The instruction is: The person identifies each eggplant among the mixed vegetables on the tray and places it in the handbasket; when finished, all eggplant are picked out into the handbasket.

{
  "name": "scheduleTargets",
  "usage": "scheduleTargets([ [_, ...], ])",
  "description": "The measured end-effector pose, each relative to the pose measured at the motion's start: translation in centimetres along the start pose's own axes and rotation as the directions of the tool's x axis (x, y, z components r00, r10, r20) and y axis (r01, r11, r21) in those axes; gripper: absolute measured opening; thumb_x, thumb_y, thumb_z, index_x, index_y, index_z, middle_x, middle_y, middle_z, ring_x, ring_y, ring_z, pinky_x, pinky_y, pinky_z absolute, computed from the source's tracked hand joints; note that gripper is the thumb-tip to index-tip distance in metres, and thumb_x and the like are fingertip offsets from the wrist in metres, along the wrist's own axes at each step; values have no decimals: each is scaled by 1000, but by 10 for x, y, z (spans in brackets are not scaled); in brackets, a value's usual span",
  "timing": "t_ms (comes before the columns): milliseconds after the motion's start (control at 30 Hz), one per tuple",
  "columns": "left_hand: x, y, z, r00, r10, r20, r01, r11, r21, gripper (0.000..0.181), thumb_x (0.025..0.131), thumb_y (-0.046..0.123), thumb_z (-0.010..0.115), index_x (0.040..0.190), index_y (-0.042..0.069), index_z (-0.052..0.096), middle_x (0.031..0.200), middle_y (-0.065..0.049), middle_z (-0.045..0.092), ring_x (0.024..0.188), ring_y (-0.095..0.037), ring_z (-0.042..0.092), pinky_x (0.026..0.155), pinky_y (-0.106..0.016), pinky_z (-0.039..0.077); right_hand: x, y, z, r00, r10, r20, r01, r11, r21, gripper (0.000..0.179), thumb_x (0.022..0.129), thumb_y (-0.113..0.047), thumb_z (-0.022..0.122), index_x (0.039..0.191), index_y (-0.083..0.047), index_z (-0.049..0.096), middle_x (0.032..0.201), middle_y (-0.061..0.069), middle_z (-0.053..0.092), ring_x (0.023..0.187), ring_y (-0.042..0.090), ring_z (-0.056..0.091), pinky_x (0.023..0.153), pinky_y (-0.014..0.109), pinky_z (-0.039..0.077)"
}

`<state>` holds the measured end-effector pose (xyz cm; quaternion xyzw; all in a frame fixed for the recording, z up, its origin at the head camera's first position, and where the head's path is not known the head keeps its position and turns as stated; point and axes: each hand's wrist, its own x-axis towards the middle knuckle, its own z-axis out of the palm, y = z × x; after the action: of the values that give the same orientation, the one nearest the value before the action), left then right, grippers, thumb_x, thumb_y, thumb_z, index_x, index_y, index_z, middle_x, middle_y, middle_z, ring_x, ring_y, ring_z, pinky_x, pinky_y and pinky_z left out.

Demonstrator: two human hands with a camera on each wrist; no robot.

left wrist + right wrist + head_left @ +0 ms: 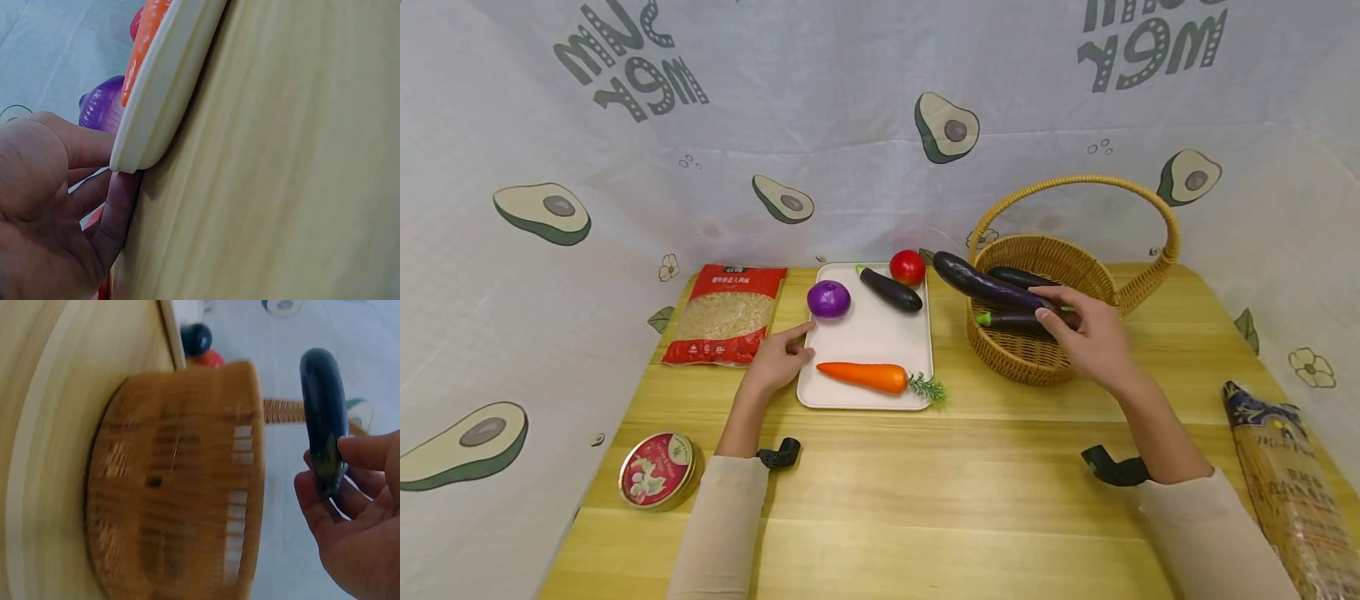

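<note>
With four vegetables (863,377) already on the tray (868,340), the left hand (777,360) is pinching its nine-o'clock edge, the right hand (1092,332) holding an eggplant (988,287) over the one-o'clock basket (1026,367), more eggplants (1011,322) remaining inside.

The held eggplant (988,286) looks smooth and glossy, as do the onion (829,299) and tomato (907,268). The basket (1018,360) is rough woven wicker; the tray (868,340), smooth plastic; the desk (940,500), satiny grained wood; the curtain (850,117), matt cloth.
</note>
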<state>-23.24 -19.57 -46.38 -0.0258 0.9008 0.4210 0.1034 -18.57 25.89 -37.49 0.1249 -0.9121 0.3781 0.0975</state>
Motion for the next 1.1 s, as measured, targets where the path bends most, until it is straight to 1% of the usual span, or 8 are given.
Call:
scheduleTargets([
  [167, 0, -1, -1, 1000, 10, 0, -10, 1000, -9, 54, 100, 22, 64, 153, 30, 52, 102, -13, 60, 88, -25, 52, 72, -32, 42, -11, 23, -21, 999, 23, 42, -23, 1000, -13, 38, 107, -21, 55, 143, -9, 61, 141, 26, 58, 92, -23, 50, 67, 14, 43],
  [200, 0, -1, -1, 1000, 12, 0, -12, 1000, -9, 54, 100, 22, 64, 153, 30, 52, 103, -13, 61, 88, -25, 52, 72, -32, 42, -13, 26, -25, 998, 28, 52, -26, 999, -23, 38, 107, -22, 55, 143, -9, 61, 140, 27, 59, 93, -20, 52, 67, 15, 44],
  [267, 0, -2, -1, 1000, 11, -1, -11, 1000, -8, 54, 101, 22, 64, 153, 30, 52, 105, -14, 61, 90, -26, 53, 73, -32, 43, -15, 34, -30, 997, 39, 72, -36, 999, -41, 38, 107, -22, 55, 142, -8, 60, 137, 27, 61, 96, -8, 61, 67, 15, 45],
  [333, 0, -2, -1, 1000, 8, -1, -8, 1000, -7, 54, 101, 22, 64, 153, 30, 52, 107, -14, 62, 91, -26, 54, 73, -32, 44, -17, 41, -34, 995, 43, 93, -39, 998, -49, 38, 107, -21, 55, 142, -6, 60, 134, 29, 61, 105, 17, 70, 69, 11, 44],
  [400, -1, -3, 0, 1000, 6, 1, -6, 1000, -8, 54, 101, 22, 63, 153, 30, 51, 108, -15, 62, 92, -27, 54, 73, -32, 44, -18, 48, -36, 993, 50, 108, -44, 997, -64, 37, 107, -20, 55, 140, -5, 61, 132, 30, 61, 112, 43, 66, 71, 8, 41],
  [467, -1, -3, 0, 1000, 6, 0, -6, 1000, -14, 54, 101, 22, 63, 153, 30, 51, 108, -15, 62, 92, -27, 54, 73, -32, 44, -18, 53, -38, 991, 54, 120, -44, 995, -89, 36, 107, -20, 55, 139, -4, 61, 129, 30, 62, 112, 50, 63, 72, 8, 41],
  [700, -1, -2, 0, 1000, 20, -1, -20, 1000, -13, 54, 101, 21, 63, 154, 28, 51, 106, -15, 61, 91, -26, 53, 73, -32, 43, -14, 59, -40, 983, 47, 177, -11, 980, -199, 35, 107, -19, 57, 137, -4, 62, 107, 20, 67, 69, 16, 53, 59, 30, 41],
  [1100, 0, 0, 1, 1000, 19, 8, -19, 1000, -4, 54, 101, 21, 63, 154, 27, 51, 101, -13, 59, 87, -24, 51, 71, -32, 41, 2, 64, -38, 931, 61, 361, 53, 953, -297, 31, 97, -6, 66, 128, -2, 65, 115, 23, 71, 88, 28, 63, 72, 41, 48],
])
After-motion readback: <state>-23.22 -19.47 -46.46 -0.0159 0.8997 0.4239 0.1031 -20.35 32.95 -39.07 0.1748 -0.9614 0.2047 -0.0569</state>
